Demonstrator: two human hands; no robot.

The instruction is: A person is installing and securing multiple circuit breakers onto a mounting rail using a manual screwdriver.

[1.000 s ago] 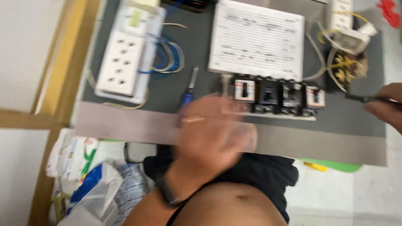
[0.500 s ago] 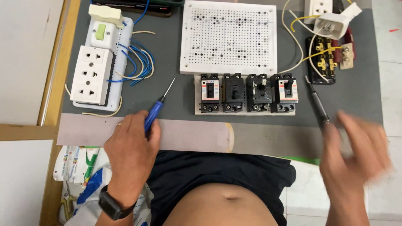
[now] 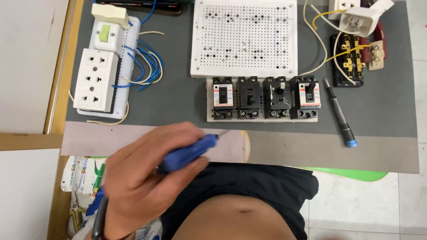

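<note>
The left hand (image 3: 147, 178) is wrapping its grip around a blue screwdriver (image 3: 189, 153) over the tabletop's (image 3: 178, 102) near edge; fingers are hiding most of the handle, and the tip is blurring. The right hand is lying out of view. Breakers (image 3: 262, 98) are sitting just beyond, and a second screwdriver (image 3: 340, 113) is lying to their right.

Dark grey surface (image 3: 178, 100), paler grey strip along its near edge. Wood frame (image 3: 60, 89) runs down the left side, a wooden crosspiece meeting it; white panels (image 3: 26, 58) beyond. White tiled floor (image 3: 369, 204) below right, grout lines visible. Light even, soft shadows.
</note>
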